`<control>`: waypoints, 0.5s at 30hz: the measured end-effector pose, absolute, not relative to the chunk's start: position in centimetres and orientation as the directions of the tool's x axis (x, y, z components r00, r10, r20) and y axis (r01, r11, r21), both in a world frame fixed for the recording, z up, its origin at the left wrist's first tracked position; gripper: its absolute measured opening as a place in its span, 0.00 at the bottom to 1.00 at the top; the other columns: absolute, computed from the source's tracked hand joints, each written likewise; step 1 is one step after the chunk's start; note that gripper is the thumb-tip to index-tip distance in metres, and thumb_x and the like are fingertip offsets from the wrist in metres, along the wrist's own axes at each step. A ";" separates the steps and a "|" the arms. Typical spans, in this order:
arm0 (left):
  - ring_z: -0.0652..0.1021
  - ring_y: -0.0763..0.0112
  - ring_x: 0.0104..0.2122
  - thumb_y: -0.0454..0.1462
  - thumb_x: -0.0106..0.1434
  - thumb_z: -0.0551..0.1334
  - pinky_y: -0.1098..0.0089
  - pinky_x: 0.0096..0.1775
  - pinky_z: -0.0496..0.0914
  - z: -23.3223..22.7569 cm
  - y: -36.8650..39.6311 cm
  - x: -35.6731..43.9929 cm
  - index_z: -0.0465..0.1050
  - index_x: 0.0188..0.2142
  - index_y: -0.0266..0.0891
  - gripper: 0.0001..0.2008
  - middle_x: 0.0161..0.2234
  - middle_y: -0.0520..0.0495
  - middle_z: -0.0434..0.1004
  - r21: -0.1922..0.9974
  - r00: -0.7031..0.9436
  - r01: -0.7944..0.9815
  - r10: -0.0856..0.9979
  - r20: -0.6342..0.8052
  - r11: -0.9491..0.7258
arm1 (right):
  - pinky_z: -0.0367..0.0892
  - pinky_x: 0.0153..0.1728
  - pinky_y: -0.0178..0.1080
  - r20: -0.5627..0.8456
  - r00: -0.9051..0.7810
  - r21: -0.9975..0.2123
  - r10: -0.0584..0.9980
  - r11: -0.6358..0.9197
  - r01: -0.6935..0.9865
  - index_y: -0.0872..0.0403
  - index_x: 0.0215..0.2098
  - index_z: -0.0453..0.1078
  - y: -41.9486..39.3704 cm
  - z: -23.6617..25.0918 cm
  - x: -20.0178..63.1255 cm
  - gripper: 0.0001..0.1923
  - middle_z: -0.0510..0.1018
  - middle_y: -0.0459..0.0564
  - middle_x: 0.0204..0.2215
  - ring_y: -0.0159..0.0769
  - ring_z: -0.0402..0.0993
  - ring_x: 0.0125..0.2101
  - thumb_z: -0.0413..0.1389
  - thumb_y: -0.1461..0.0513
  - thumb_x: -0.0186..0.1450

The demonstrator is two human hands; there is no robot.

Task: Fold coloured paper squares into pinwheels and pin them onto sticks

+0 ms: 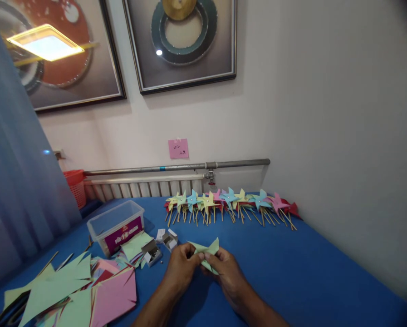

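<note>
Between my two hands, a pale green paper pinwheel (210, 248) is held just above the blue-covered table, its corners folded in toward the middle. My left hand (183, 262) pinches it from the left, thumb near its centre. From the right, my right hand (225, 269) grips it, its thumb beside the left one. The fingers behind the paper are partly hidden. Left of my left hand stand two small open boxes, a grey one (151, 252) with tiny light pieces in it and a white one (170, 240).
Finished pinwheels on sticks (208, 200) lie in a row at the back. A clear plastic tub (116, 218) stands left. Slit paper sheets (114, 296) and black-handled scissors (11, 309) lie front left. A wall bounds the right; a radiator (145, 185) stands behind.
</note>
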State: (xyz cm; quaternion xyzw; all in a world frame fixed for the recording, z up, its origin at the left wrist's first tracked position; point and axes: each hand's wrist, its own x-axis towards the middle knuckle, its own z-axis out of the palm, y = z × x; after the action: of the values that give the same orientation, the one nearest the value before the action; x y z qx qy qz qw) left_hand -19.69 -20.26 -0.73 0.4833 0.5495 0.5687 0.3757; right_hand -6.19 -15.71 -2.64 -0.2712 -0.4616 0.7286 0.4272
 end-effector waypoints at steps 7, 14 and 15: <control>0.74 0.68 0.23 0.44 0.53 0.68 0.70 0.29 0.63 -1.0 -20.1 -19.7 0.69 0.23 0.40 0.13 0.20 0.50 0.76 0.983 -0.301 0.152 0.943 0.141 -0.098 | 0.65 0.27 0.36 0.020 -0.445 -0.918 0.896 -0.160 -0.364 0.55 0.34 0.80 -15.0 -3.4 -6.6 0.18 0.79 0.45 0.23 0.32 0.70 0.22 0.72 0.52 0.51; 0.70 0.71 0.22 0.45 0.52 0.69 0.70 0.28 0.60 -1.0 -20.1 -19.8 0.67 0.22 0.41 0.15 0.19 0.53 0.71 0.982 -0.307 0.159 0.940 0.147 -0.101 | 0.66 0.28 0.36 0.041 -0.423 -0.937 0.905 -0.112 -0.330 0.54 0.35 0.79 -14.9 -3.4 -6.6 0.18 0.80 0.46 0.25 0.34 0.72 0.24 0.71 0.52 0.51; 0.70 0.70 0.22 0.45 0.53 0.69 0.70 0.28 0.60 -1.0 -20.1 -19.8 0.66 0.22 0.41 0.15 0.19 0.53 0.71 0.982 -0.304 0.160 0.941 0.147 -0.102 | 0.66 0.28 0.36 0.058 -0.424 -0.944 0.904 -0.089 -0.318 0.55 0.35 0.79 -14.8 -3.3 -6.5 0.18 0.80 0.46 0.25 0.35 0.72 0.25 0.71 0.52 0.52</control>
State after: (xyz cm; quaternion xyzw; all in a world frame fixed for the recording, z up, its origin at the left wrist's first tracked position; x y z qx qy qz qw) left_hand -19.77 -20.11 -1.05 0.4790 0.5747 0.5671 0.3446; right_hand -6.47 -14.84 -3.33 -0.2914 -0.5024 0.6778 0.4508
